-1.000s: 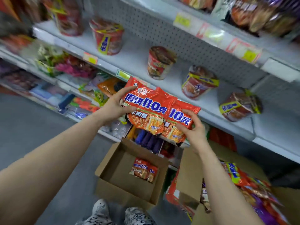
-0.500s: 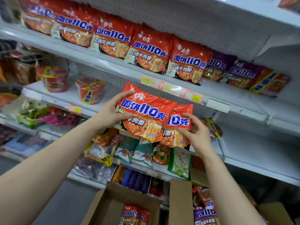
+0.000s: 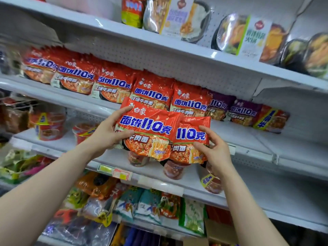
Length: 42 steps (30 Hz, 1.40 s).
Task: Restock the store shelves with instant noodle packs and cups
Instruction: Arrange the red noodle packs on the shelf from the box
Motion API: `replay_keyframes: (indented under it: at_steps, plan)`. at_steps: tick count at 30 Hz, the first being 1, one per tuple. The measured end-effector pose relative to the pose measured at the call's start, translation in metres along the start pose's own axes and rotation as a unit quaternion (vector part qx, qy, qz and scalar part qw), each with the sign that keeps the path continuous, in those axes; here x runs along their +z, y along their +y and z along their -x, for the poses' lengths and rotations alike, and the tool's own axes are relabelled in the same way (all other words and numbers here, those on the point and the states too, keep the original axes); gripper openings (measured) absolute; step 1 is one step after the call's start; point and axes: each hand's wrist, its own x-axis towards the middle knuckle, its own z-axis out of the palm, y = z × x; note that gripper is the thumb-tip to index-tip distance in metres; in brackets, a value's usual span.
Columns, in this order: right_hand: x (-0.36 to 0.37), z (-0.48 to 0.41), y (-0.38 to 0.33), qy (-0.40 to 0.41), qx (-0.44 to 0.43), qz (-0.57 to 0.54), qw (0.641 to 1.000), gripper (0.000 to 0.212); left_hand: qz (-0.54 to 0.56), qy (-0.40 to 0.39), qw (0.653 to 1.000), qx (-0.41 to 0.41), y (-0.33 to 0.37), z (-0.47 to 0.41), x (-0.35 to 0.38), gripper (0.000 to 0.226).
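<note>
Gripping two red instant noodle packs side by side at the centre of the frame, a person holds them up in front of a store shelf. The front pack (image 3: 147, 128) overlaps the left edge of the second pack (image 3: 191, 137), and both face outward with bold blue lettering. The left hand (image 3: 106, 132) clasps the front pack's left side, with the thumb across its face and the fingers curled over its upper corner. The right hand (image 3: 216, 153) pinches the second pack's right edge between thumb and fingers. Both bare forearms extend from the lower corners of the frame. Just behind the held packs, a row of matching red packs (image 3: 113, 84) stands leaning along the middle shelf (image 3: 58, 96), running from the left of the frame to the centre. Purple packs (image 3: 220, 107) follow just beside them on the right, and a red-and-yellow pack (image 3: 271, 119) closes the row. One shelf lower, noodle cups (image 3: 48, 126) sit well apart, several of them partly hidden behind the held packs and the right hand. Price tags (image 3: 122, 174) mark that shelf's front lip. Sleeved bowl meals (image 3: 230, 34) fill the top shelf at upper right, and bagged goods (image 3: 147, 205) crowd the bottom of the frame.
</note>
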Motion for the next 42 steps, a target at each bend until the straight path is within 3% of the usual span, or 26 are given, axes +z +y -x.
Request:
replay_keyframes:
  at_steps: [12,17,35,42]
  plan:
    - [0.032,-0.069,-0.001,-0.032,-0.051,-0.021,0.998,0.051,0.037,0.064,0.997,0.032,0.006,-0.024,-0.024,0.07]
    - [0.064,-0.093,0.005,-0.055,-0.064,-0.016,0.996,0.054,-0.003,0.092,0.995,0.049,0.007,-0.031,-0.057,0.07]
    - [0.269,-0.171,-0.031,0.034,-0.095,0.045,0.994,0.057,-0.051,0.095,0.99,0.085,0.03,-0.127,-0.289,0.071]
    - [0.321,-0.188,-0.037,0.066,-0.087,0.058,0.992,0.056,-0.032,0.116,0.989,0.085,0.034,-0.147,-0.345,0.071]
